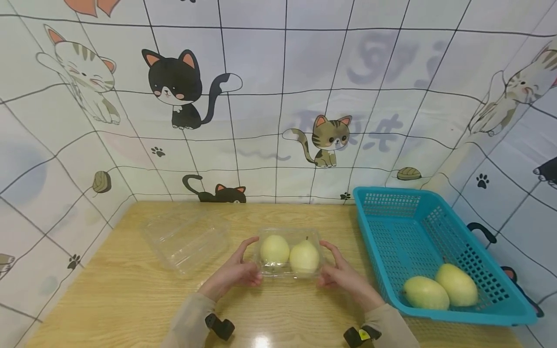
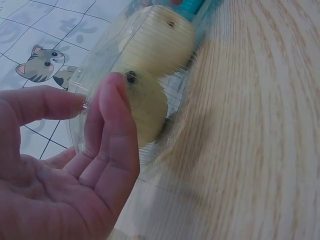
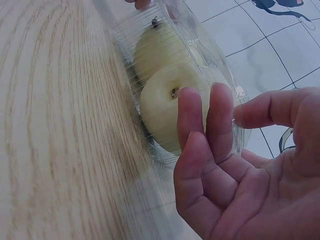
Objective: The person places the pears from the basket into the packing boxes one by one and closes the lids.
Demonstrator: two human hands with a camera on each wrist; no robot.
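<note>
Left hand (image 1: 234,271), right hand (image 1: 343,276) on clear box (image 1: 287,273); pale, blurred lettering (image 1: 386,129) behind.

Pears (image 1: 275,249) in box (image 1: 278,276), basket (image 1: 461,315) to right, seemingly a container (image 1: 187,241) left

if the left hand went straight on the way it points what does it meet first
The left hand would likely meet the left end of the clear container; it already seems to touch it, though depth is unclear.

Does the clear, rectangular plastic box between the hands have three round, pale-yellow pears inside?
No, the head view shows only two pears, side by side, inside the box.
</note>
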